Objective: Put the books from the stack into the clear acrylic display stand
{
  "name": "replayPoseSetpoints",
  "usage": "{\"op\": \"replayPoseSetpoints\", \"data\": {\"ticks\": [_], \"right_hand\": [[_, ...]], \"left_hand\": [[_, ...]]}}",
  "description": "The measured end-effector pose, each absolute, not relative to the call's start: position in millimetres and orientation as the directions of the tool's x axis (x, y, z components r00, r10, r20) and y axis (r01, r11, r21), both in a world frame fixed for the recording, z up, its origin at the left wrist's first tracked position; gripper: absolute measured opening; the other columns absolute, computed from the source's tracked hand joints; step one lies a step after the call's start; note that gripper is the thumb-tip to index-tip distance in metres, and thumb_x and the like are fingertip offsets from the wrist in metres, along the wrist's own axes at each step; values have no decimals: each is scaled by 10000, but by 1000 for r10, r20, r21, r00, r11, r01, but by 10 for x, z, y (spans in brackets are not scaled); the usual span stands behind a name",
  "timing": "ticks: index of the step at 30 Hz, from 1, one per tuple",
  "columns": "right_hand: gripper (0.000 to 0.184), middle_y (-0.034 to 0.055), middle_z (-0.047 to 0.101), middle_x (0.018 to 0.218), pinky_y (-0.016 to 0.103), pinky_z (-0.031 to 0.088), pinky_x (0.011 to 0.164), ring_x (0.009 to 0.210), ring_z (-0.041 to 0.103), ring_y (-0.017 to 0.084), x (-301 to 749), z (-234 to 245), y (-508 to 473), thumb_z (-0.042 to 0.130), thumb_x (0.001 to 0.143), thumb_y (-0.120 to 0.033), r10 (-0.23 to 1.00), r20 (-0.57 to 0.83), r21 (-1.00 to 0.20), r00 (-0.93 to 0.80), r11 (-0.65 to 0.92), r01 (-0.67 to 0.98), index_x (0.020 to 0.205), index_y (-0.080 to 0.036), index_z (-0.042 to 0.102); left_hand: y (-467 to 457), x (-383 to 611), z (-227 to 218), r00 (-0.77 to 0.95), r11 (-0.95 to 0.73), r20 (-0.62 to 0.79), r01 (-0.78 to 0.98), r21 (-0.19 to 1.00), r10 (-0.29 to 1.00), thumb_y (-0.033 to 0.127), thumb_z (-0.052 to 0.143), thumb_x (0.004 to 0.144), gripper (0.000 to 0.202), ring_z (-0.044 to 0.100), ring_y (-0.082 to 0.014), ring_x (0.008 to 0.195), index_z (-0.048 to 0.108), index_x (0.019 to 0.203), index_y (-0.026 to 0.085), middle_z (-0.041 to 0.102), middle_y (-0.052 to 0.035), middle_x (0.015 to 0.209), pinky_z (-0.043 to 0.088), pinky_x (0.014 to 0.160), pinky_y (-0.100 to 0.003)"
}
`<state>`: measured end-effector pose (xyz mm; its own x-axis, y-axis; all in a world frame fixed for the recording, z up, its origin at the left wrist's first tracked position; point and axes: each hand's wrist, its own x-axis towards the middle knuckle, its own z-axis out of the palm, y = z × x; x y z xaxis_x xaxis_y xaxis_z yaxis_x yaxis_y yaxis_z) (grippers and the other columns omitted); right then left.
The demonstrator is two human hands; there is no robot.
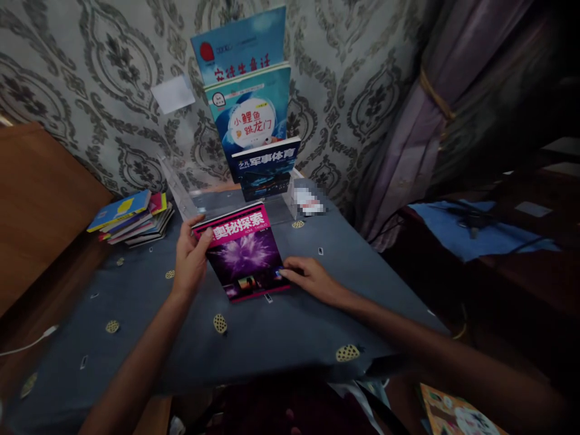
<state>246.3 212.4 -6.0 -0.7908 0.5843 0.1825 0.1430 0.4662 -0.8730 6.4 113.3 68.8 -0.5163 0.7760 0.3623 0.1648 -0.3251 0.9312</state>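
Between my two hands is a book with a pink and purple cover (pixel 244 257), tilted, its front facing me. My left hand (pixel 190 257) grips its upper left corner, thumb on the cover. My right hand (pixel 310 278) pinches the lower right edge. Just beyond it stands a clear acrylic rack (pixel 181 193). On the rack's right side, books rise in steps: a dark blue book (pixel 267 169) in front, a teal book (pixel 251 112) behind it, and a taller blue book (pixel 242 45) at the back.
A stack of books (pixel 136 220) lies at the table's left. The blue tablecloth (pixel 281 338) has pineapple prints. A white cable (pixel 31 344) is at the left edge. Behind are a patterned wall (pixel 344 78) and a tied curtain (pixel 408 139). Another book (pixel 457 414) is low at the right.
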Motion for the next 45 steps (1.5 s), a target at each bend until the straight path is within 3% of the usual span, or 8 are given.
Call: {"op": "replayPoseSetpoints", "data": {"ticks": [5, 9, 14, 20, 25, 29, 35, 45], "right_hand": [[371, -62, 523, 546, 229, 359, 452, 452, 544, 120, 2553, -35, 2046, 569, 856, -557, 542, -137, -960, -829, 135, 247, 738, -214, 490], [315, -76, 513, 472, 190, 296, 357, 376, 545, 109, 2560, -72, 2025, 589, 840, -485, 526, -351, -913, -775, -9, 407, 736, -218, 457], [267, -32, 629, 523, 178, 353, 349, 370, 580, 104, 2517, -86, 1993, 550, 877, -428, 487, -443, -881, -753, -80, 467, 767, -219, 425], [402, -33, 641, 529, 206, 398, 360, 348, 572, 119, 2477, -135, 1934, 566, 855, -592, 418, -464, -878, -781, -104, 466, 809, -231, 395], [357, -23, 610, 504, 229, 393, 421, 367, 537, 116, 2473, -2, 2043, 536, 913, -502, 469, -416, -824, -779, 168, 541, 716, -213, 461], [333, 14, 634, 582, 265, 417, 548, 533, 594, 150, 2322, 146, 2072, 478, 959, -326, 605, -66, -654, -794, 575, 492, 667, -190, 565], [377, 159, 647, 1322, 456, 459, 1064, 1239, 589, 266, 1628, -21, 1996, 395, 994, -221, 343, 342, -531, -875, 839, 121, 1324, -158, 565], [625, 281, 401, 1541, 489, 281, 1225, 1490, 310, 299, 1185, -182, 2093, 462, 873, -62, 267, 179, -474, -947, 867, 154, 1484, 24, 362]], "left_hand": [[1281, -275, 258, -467, -101, 250, 322, 941, 848, 438, 703, 787, 613, 672, -215, 893, 439, 1284, 196, 657, -50, 995, 546, 835, -378], [1222, -363, 8, -322, 15, 360, 763, 646, 876, 319, 614, 845, 463, 576, -285, 1171, 505, 1270, 168, 599, -126, 1207, 461, 1023, -470], [1068, -257, -49, -151, 39, 291, 933, 357, 945, 253, 485, 954, 248, 606, -258, 1078, 596, 1170, 202, 645, -87, 1112, 496, 982, -440], [1022, -185, -96, -138, 65, 258, 959, 274, 956, 187, 477, 958, 320, 615, -259, 1163, 567, 1265, 184, 616, -113, 1298, 513, 1000, -430], [1038, -192, -143, -134, 84, 266, 978, 191, 955, 208, 472, 973, 325, 614, -278, 1185, 575, 1280, 177, 613, -133, 1331, 511, 1006, -465], [1025, -208, -202, -132, 101, 285, 987, 121, 949, 238, 449, 992, 334, 603, -285, 1209, 574, 1297, 186, 606, -134, 1367, 499, 1012, -479], [1012, -256, -284, -78, 33, 364, 991, 129, 928, 206, 442, 983, 322, 604, -296, 1202, 567, 1279, 187, 645, -135, 1314, 508, 983, -488], [1012, -282, -272, -36, -18, 362, 989, 144, 931, 198, 429, 980, 306, 594, -309, 1197, 566, 1253, 193, 652, -122, 1295, 498, 976, -506]]}}
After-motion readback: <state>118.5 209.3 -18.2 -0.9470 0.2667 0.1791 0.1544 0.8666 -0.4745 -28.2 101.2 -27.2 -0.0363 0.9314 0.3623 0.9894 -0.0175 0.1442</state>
